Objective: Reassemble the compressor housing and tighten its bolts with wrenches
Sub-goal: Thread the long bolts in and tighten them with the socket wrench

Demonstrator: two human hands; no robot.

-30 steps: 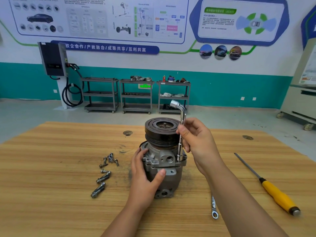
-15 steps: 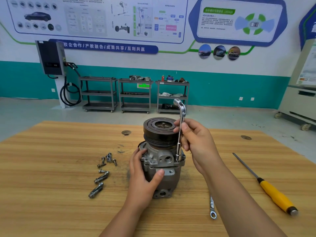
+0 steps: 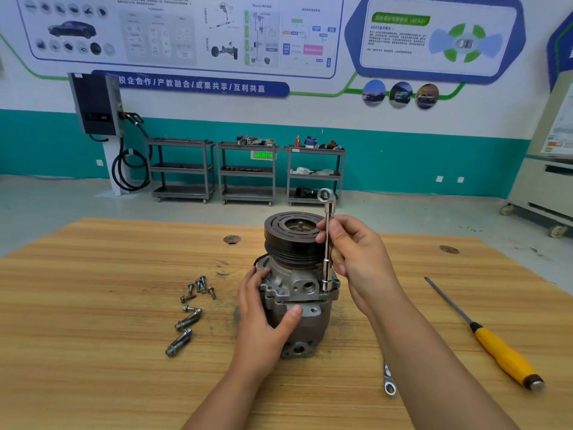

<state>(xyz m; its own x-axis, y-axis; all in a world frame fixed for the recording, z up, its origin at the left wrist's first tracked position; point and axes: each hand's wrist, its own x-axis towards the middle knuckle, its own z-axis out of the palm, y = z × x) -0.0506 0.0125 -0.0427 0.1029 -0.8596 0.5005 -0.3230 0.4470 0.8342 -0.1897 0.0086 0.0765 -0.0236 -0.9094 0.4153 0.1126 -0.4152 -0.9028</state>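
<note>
Leftmost, loose bolts (image 3: 192,308) lie scattered on the wooden worktop (image 3: 93,352), well apart from the work; just right of them the left hand (image 3: 263,321) is closed around the side of the compressor (image 3: 297,293), thumb across its front, bracing it upright near the worktop's middle; the right hand (image 3: 356,259) pinches the shaft of an L-shaped socket wrench (image 3: 327,243), whose long axis stands vertical, its lower socket seated on a bolt at the housing's right flange, directly below the fingers; the right hand is plainly the nearer one to that bolt; farther right lie a small ring spanner (image 3: 389,381) and a yellow-handled screwdriver (image 3: 493,346), untouched. Compared with a second ago, the wrench's bent top has swung round to face the camera, suggesting the bolt is being spun down; both grips look unchanged.
</note>
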